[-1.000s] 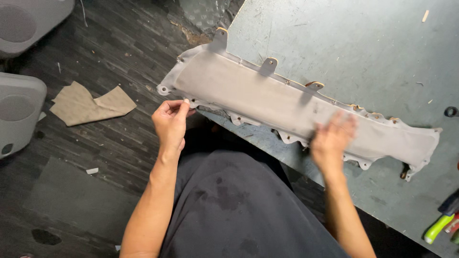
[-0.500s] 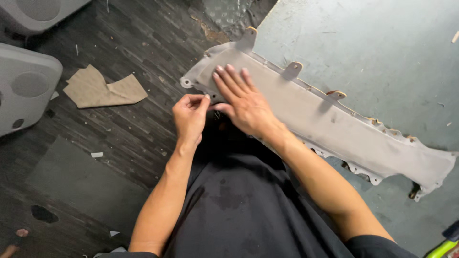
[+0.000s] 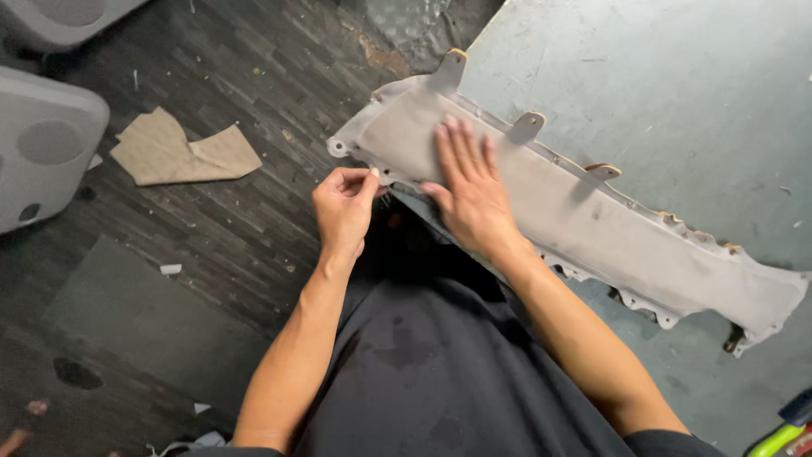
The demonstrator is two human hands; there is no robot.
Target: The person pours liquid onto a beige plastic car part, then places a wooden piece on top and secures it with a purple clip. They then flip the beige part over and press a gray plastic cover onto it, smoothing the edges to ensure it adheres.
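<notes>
A long grey fabric-covered trim panel [image 3: 592,220] with plastic mounting tabs lies diagonally on a grey-blue table [image 3: 677,93], its left end hanging over the table edge. My right hand [image 3: 469,190] rests flat on the panel's left part, fingers spread and pressing down. My left hand [image 3: 342,207] is just off the panel's near left edge, thumb and fingertips pinched together at the fabric edge; what it pinches is too small to tell.
A tan fabric scrap [image 3: 182,152] lies on the dark wood-pattern floor. Grey plastic panels with speaker grilles [image 3: 46,148] sit at far left. A grey mat [image 3: 144,330] lies lower left. Tool handles [image 3: 787,427] show at the table's bottom right corner.
My right hand moved from the panel's right part to its left end and now lies flat there. The left hand stayed pinching at the near edge. The view shifted slightly.
</notes>
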